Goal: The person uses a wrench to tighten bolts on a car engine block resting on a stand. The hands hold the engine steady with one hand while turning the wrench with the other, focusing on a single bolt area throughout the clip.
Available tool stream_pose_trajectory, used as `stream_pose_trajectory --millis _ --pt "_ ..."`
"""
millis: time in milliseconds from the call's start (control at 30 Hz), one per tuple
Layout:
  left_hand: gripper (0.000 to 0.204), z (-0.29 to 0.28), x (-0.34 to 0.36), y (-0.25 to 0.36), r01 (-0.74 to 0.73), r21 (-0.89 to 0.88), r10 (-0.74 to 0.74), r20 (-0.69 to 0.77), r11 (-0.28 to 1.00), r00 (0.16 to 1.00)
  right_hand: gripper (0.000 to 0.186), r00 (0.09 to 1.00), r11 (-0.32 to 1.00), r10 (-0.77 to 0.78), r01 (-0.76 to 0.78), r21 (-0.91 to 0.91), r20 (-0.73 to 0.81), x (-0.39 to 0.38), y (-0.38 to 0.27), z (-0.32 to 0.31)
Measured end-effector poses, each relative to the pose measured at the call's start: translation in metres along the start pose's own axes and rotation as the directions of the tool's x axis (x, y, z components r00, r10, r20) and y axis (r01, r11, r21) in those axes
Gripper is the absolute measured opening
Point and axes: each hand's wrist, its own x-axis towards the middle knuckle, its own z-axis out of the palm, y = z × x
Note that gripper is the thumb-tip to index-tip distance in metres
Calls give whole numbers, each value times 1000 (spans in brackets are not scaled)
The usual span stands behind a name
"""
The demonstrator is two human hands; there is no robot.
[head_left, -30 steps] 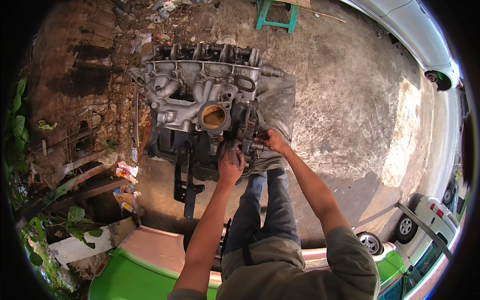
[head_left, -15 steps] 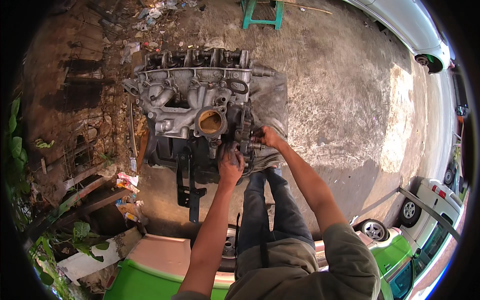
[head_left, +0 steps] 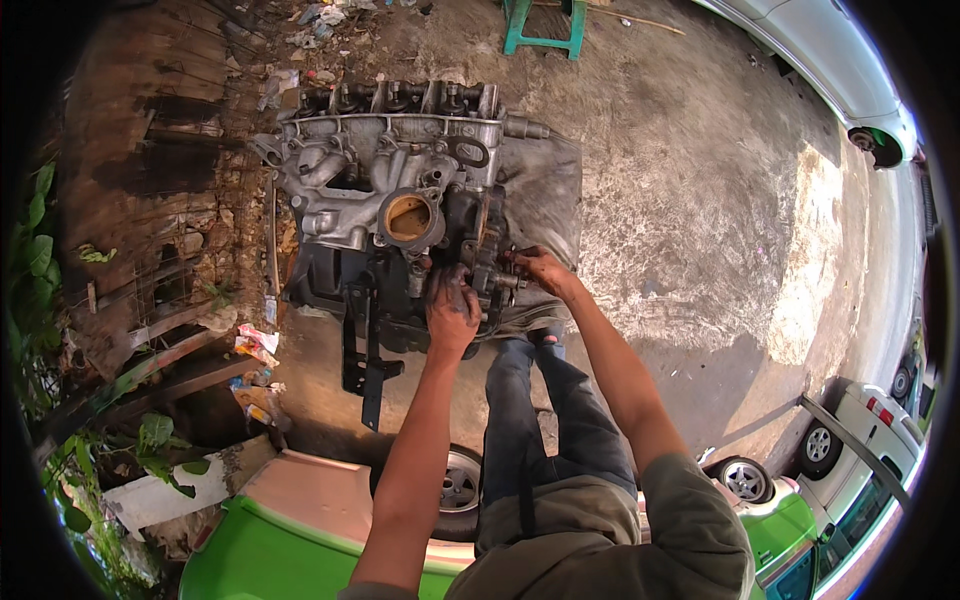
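A grey metal engine stands in front of me, with its valve gear exposed along the far edge. A round throat with a brownish inside opens on top of the intake manifold. My left hand, dark with grease, has its fingers curled over the engine's near side beside a dark housing. At the engine's right end, my right hand has its fingers pinched together against the front parts, next to a short metal stub. Whatever lies between those fingertips is too small to make out.
A dark slotted bracket sticks out toward me. Under the engine's right end lies a grey sheet. Litter and timber line the left side. A green stool stands beyond, and parked vehicles are at the right.
My view has shifted slightly, so the engine sits a little differently in it. Both hands remain at the same engine parts, the right fingers having moved only slightly.
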Motion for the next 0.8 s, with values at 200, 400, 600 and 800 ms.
stream_pose_trajectory --millis 200,400,600,800 --pt "25 4 1 -3 -61 14 62 -54 998 997 32 912 935 -340 303 183 230 41 59 -13" --pt "25 2 0 0 -17 7 17 -50 1000 999 41 972 988 -146 136 67 185 95 105 -14" --pt "26 -1 2 2 -27 15 28 -44 1000 999 49 986 909 -155 167 -382 63 100 110 -11" --pt "25 -1 2 2 -27 26 27 -35 999 999 47 972 914 -228 231 -333 47 80 89 -11"
